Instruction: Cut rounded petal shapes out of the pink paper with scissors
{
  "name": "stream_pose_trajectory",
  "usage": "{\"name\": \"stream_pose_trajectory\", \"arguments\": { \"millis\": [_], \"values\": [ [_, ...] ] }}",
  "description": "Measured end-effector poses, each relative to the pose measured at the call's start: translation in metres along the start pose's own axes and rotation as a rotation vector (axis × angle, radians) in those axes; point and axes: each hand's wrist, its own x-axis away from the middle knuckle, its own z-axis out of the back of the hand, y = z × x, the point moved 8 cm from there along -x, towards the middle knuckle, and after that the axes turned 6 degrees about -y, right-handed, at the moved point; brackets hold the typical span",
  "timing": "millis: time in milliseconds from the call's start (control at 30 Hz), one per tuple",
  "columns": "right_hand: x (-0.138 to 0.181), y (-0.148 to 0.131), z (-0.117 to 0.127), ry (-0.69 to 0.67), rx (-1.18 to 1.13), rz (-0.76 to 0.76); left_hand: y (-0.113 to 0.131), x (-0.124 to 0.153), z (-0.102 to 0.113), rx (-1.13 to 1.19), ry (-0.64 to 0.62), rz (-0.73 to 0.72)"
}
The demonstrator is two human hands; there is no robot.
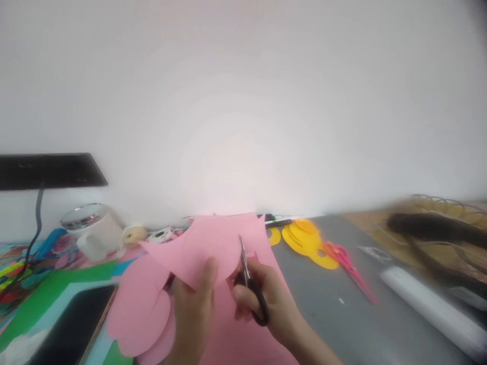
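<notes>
A sheet of pink paper (224,238) with pointed, cut edges is held up in front of me. My left hand (198,299) grips its lower left part, the thumb lying on top. Black-handled scissors (251,291) are in my right hand (266,291), fingers through the loops. Their blades point up and away, against the paper's right part; I cannot tell how far apart they are. Left of my left hand lie rounded pink paper cutouts (139,309). More pink paper (247,329) spreads beneath both hands.
On the left are a phone (74,324), green paper (57,291) and a white mug (95,233). To the right, yellow paper cutouts (304,241) and pink scissors (350,266) lie on a grey mat (323,304). A white roll (433,312) sits farther right.
</notes>
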Motion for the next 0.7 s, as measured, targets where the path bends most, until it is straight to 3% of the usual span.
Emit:
{"name": "stream_pose_trajectory", "arguments": {
  "millis": [133, 267, 400, 567, 700],
  "values": [
    [0.001, -0.001, -0.003, 0.004, 0.019, -0.056, 0.000, 0.016, -0.022, -0.052, -0.142, 0.094],
    [0.001, -0.001, -0.007, -0.020, 0.011, -0.073, -0.002, 0.023, -0.015, -0.081, -0.009, 0.186],
    [0.000, -0.003, -0.005, -0.023, 0.008, -0.035, 0.001, 0.017, -0.008, -0.031, 0.050, 0.126],
    [-0.001, -0.017, -0.005, -0.061, 0.039, 0.083, 0.000, 0.013, -0.014, -0.058, -0.071, 0.109],
    [-0.001, -0.020, -0.007, -0.078, 0.022, 0.093, 0.002, 0.012, -0.016, -0.061, -0.130, 0.080]
  ]
}}
